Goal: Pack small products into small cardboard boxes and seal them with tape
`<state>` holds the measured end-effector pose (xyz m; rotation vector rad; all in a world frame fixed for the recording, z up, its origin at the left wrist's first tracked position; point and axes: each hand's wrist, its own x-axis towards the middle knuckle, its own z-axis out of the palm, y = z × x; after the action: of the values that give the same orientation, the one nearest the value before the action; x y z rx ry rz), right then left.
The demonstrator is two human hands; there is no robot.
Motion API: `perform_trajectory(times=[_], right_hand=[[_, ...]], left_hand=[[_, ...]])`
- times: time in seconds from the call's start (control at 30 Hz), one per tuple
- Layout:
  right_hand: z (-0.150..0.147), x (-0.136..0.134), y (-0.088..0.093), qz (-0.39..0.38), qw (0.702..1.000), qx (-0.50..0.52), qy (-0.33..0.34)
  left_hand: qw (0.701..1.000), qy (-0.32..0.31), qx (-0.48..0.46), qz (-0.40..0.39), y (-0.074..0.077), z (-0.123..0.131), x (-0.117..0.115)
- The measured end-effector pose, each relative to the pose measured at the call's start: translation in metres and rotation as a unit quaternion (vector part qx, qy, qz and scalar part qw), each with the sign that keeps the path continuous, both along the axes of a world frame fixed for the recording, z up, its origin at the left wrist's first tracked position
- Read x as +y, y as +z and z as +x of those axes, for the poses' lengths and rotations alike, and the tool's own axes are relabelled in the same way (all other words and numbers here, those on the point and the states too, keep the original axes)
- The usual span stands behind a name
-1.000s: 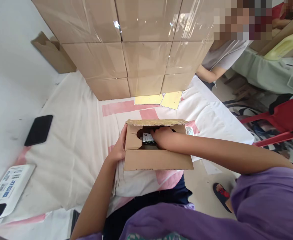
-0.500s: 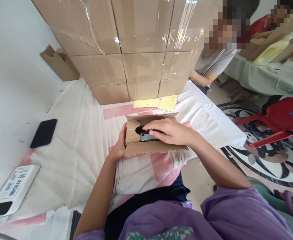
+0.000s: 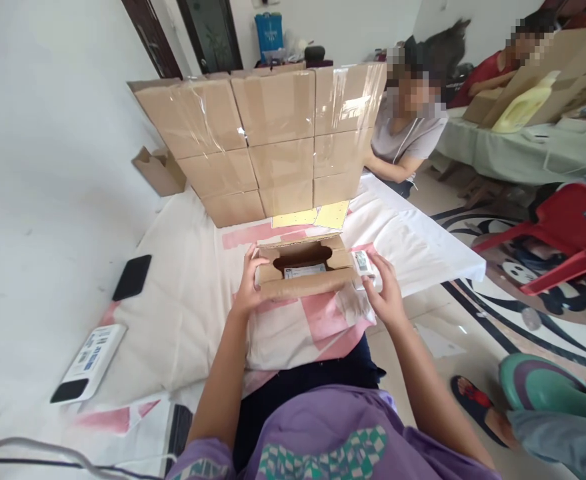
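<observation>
A small open cardboard box [image 3: 300, 288] sits on the cloth-covered table in front of me. Inside it lies a white printed carton [image 3: 305, 271], partly hidden by the box walls. My left hand [image 3: 251, 279] grips the box's left end, its thumb over the edge. At the other end, my right hand [image 3: 385, 288] has thumb and fingers around a small white box with a printed picture [image 3: 362, 263], just beside the cardboard box. Whether that small box touches the cardboard one I cannot tell.
Taped cardboard boxes [image 3: 283, 170] stand stacked behind, with yellow sheets [image 3: 333, 215] at their foot. A black phone-like slab [image 3: 131, 277] and a white device [image 3: 93, 357] lie to the left. A co-worker [image 3: 407, 143] sits beyond the stack; a red chair [image 3: 567, 233] stands right.
My right hand has come out of the cardboard box and moved right, where it now holds the small white box. My left hand stays on the box. The head view has tilted up.
</observation>
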<state>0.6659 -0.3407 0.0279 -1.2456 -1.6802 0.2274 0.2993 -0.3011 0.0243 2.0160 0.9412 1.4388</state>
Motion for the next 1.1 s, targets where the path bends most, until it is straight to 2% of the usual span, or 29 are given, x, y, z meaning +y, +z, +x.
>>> perform_trajectory(times=[0.07,0.1,0.2,0.27,0.47,0.6,0.7,0.97,1.03,1.1], right_hand=[[0.004,0.015,-0.018,-0.013,0.998,0.017,-0.065],[0.007,0.024,-0.027,-0.035,0.996,0.034,-0.074],[0.014,0.044,-0.050,-0.120,0.988,0.088,-0.043],[0.016,0.049,-0.057,-0.145,0.984,0.100,-0.027],[0.013,0.040,-0.058,-0.076,0.991,0.100,-0.047],[0.011,0.038,-0.058,-0.042,0.987,0.138,-0.074],[0.011,0.037,-0.059,-0.034,0.982,0.168,-0.077],[0.009,0.033,-0.047,-0.061,0.979,0.167,-0.097],[0.009,0.033,-0.046,-0.059,0.978,0.170,-0.101],[0.010,0.034,-0.046,-0.054,0.979,0.170,-0.101]], left_hand=[[0.998,0.032,-0.046,-0.004,0.003,0.010,-0.001],[0.996,0.046,-0.073,-0.019,0.004,0.015,-0.001],[0.984,0.078,-0.148,-0.067,0.010,0.024,0.002],[0.982,0.091,-0.140,-0.089,0.017,0.024,0.004],[0.984,0.105,0.067,-0.127,0.053,0.019,-0.005],[0.955,0.154,0.237,-0.085,0.071,0.027,-0.019],[0.942,0.178,0.279,-0.064,0.073,0.036,-0.028],[0.935,0.241,0.260,0.012,0.071,0.048,-0.043],[0.935,0.258,0.238,0.059,0.067,0.056,-0.047],[0.938,0.259,0.206,0.106,0.056,0.071,-0.052]])
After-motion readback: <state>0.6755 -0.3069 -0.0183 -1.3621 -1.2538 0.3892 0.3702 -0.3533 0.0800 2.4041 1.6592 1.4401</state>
